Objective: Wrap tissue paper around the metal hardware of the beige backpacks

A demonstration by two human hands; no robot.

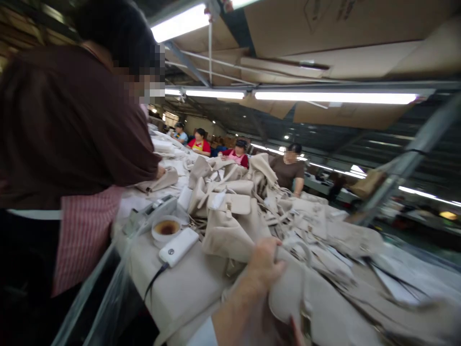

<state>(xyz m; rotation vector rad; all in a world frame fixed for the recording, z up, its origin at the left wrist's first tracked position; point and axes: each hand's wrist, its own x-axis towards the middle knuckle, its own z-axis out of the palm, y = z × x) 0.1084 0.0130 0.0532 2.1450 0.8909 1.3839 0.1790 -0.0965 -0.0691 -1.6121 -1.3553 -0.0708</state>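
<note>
My left hand (264,264) reaches in from the bottom and grips the upper edge of a beige handbag (324,298), its fingers curled over the edge. The bag has a strap and metal fittings. Only a reddish, blurred finger of my right hand (296,332) shows at the bottom edge, beside the bag's hardware; the rest is out of frame. Just beyond my left hand, another beige handbag (230,230) with a flap and small clasp leans on a heap of similar bags (266,178).
At left, a person in a dark top and striped apron (86,230) leans over the table (165,298). A bowl of brown liquid (166,228) and a white power bank (179,246) with a black cable sit near its edge. Clear plastic sheeting (108,293) hangs there. Other people work farther back.
</note>
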